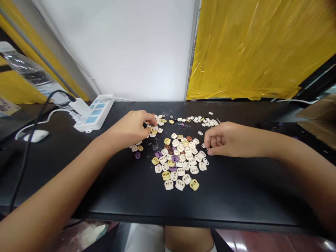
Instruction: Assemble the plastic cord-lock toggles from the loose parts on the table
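Observation:
Small two-hole cord locks [180,171] in white, cream, yellow, purple and brown lie in a loose pile at the middle of the black table [236,196]. My left hand [133,127] is over a smaller group of the same pieces [160,130] at the back left. Its thumb and forefinger curl together around something dark, too hidden to name. My right hand [223,140] rests at the pile's right edge with its fingers curled. A bit of white shows at its thumb tip, beside the cord locks; what it grips is mostly hidden.
Smaller white pieces [210,123] lie scattered along the back. A white power strip [98,112] with plugs and cables stands at the left, near a clear plastic bottle [36,75] and a white mouse-shaped object [36,135]. A cardboard box [319,115] is at the right.

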The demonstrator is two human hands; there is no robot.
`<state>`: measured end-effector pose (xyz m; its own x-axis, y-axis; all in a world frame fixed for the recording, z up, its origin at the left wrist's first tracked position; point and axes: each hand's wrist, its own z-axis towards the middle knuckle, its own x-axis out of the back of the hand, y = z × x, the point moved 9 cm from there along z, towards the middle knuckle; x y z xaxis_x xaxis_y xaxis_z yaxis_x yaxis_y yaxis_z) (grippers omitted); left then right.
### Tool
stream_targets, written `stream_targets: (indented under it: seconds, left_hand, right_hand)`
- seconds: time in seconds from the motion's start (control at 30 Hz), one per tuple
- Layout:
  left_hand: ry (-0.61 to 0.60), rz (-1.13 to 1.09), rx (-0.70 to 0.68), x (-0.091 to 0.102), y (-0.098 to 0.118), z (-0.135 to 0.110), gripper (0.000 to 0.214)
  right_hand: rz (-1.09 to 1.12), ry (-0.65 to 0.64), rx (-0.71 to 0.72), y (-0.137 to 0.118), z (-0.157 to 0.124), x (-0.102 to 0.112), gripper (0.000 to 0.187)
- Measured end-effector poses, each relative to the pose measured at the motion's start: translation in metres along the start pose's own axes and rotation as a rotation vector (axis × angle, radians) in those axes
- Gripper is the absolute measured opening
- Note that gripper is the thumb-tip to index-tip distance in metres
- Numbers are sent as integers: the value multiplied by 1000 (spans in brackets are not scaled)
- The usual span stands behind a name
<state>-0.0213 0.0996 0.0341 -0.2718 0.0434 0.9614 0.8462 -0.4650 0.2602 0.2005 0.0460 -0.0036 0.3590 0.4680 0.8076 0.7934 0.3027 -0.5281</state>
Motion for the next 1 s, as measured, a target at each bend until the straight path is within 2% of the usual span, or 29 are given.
stream_targets:
  seconds: [0.1,0.2,0.3,0.5,0.63,0.8,1.0]
  left_hand:
    - [-28,42,95,3,-10,-1,39]
    - [16,34,147,11,-17,-1,39]
    - [32,43,169,8,-20,-1,35]
    - [112,82,37,-11,-10,8,48]
    - [106,71,3,-22,-16,14,44]
    - [169,54,-3,-12,-24,15,38]
    - [133,51,6,-14,-22,18,38]
  right_hand:
    - [-11,14,19,-4,0,1,10]
    - [-34,83,67,-8,1,5,11]
    - [-26,161,94,-9,2,8,12]
    - [10,346,162,-14,2,19,3]
    - [10,452,176,-17,-1,26,5]
    - [7,494,180,-18,-2,29,7]
    - [-11,493,190,-18,0,26,10]
